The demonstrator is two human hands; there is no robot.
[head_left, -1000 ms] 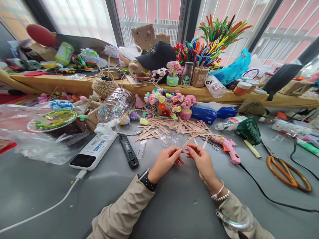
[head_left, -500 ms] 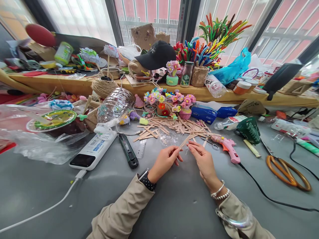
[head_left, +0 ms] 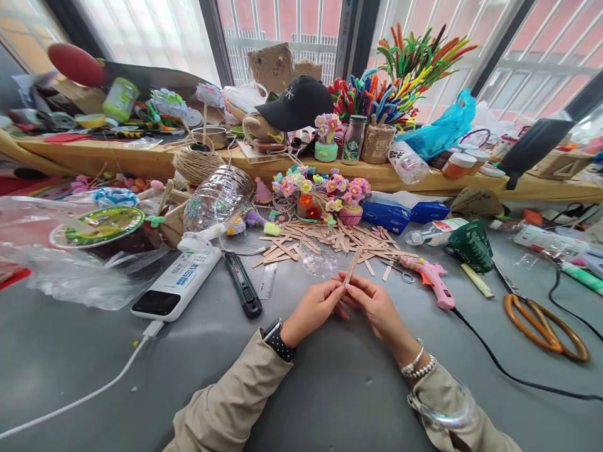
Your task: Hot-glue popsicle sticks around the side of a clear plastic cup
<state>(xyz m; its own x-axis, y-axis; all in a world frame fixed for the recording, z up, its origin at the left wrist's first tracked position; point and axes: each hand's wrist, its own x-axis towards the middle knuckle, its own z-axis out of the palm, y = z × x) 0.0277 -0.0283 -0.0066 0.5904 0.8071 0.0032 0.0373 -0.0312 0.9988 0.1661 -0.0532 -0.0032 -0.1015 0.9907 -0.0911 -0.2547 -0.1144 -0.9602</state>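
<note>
A wooden craft stick (head_left: 352, 266) points up and away, its lower end between the fingertips of both hands. My left hand (head_left: 315, 309) pinches it with thumb and fingers. From the other side, my right hand (head_left: 377, 307) closes on the same end, its fingertips meeting the left ones. Just beyond them lies a loose pile of craft sticks (head_left: 340, 237) with crumpled clear plastic (head_left: 320, 258) in front. Right of the hands rests a pink glue gun (head_left: 438, 285). A dark green utility knife (head_left: 242, 285) and a clear ruler (head_left: 267, 282) lie to the left.
A white power bank (head_left: 178, 279) with a cable sits at left, near a lidded cup (head_left: 103, 227) in plastic. Large scissors (head_left: 541, 323) and the glue gun's black cord occupy the right. Fuzzy flowers (head_left: 348, 188) stand behind the sticks, below a crowded wooden ledge (head_left: 292, 174).
My right hand has moved left to meet my left hand at the stick's lower end. The stick has tilted more upright.
</note>
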